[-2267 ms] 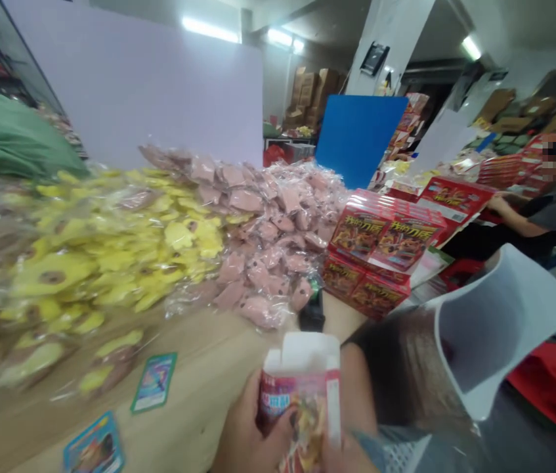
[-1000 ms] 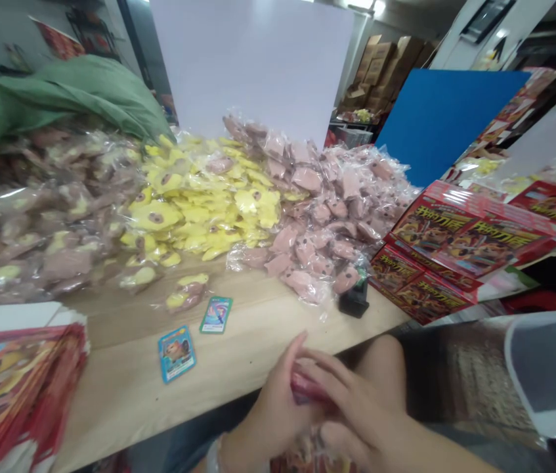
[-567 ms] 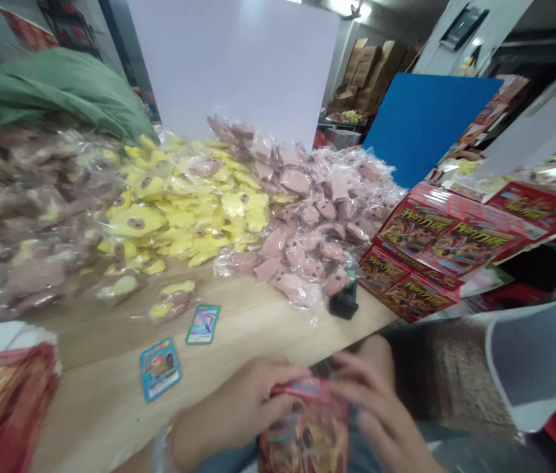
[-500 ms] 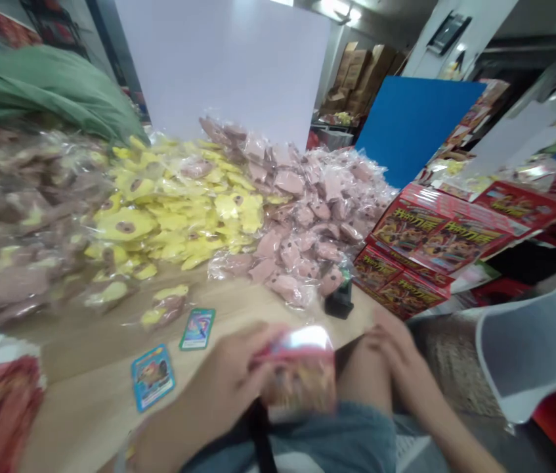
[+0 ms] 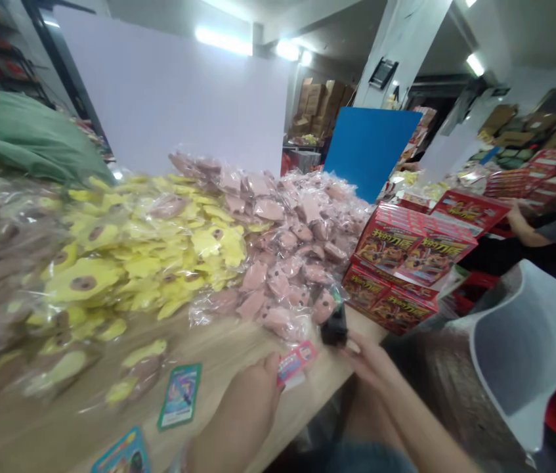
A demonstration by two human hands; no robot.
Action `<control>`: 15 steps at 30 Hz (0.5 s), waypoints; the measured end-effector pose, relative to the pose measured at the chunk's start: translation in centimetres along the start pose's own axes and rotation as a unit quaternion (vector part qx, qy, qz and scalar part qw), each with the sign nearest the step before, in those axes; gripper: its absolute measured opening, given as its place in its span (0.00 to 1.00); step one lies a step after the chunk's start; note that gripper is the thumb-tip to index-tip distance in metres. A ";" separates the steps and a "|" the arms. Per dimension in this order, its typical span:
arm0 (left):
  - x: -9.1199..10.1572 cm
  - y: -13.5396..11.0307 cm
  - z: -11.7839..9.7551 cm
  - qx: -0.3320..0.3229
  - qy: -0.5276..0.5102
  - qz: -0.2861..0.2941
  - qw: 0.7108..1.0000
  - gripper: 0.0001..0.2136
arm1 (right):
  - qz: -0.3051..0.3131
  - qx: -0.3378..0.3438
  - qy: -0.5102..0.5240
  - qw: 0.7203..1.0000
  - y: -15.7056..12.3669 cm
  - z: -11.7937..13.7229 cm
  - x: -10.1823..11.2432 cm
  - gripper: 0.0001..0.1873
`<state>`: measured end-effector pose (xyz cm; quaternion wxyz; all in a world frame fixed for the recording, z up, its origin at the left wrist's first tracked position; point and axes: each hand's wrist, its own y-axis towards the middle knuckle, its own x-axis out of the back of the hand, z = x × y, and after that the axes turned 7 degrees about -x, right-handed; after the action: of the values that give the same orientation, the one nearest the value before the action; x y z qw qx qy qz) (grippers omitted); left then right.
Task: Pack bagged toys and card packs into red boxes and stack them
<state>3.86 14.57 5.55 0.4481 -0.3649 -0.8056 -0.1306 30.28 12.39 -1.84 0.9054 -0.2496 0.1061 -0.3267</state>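
My left hand (image 5: 253, 387) is closed around a small pink-and-red box (image 5: 297, 362), its narrow printed side turned up above the wooden table (image 5: 228, 348). My right hand (image 5: 369, 358) reaches to the table edge with fingers stretched out. Its fingertips are at the right side of a small black tape dispenser (image 5: 334, 328); blur hides whether they touch it. Left of my left hand lie a green-edged card (image 5: 180, 396) and a blue-edged card (image 5: 123, 453), the latter cut off by the frame.
Bagged pink pig-like toys (image 5: 282, 276) and bagged yellow toys (image 5: 159, 256) are heaped across the table. Red printed boxes (image 5: 396, 263) are stacked at the right. A white bin (image 5: 509, 355) stands beside the table's right side. Another person's arm (image 5: 528, 230) is beyond the boxes.
My right hand has moved from my knee up to the black tape dispenser. My left hand has carried the box forward over the table and turned it. The view has tilted upward.
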 end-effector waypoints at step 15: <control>-1.1 -0.9 -2.5 -0.068 0.012 -0.079 0.994 0.11 | 0.035 0.126 -0.065 0.989 -12.1 -4.2 -7.7 0.22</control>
<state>5.19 12.04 6.19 0.4199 -0.3285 -0.8157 -0.2244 16.38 7.74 1.10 0.9455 -0.1504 0.0133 -0.2885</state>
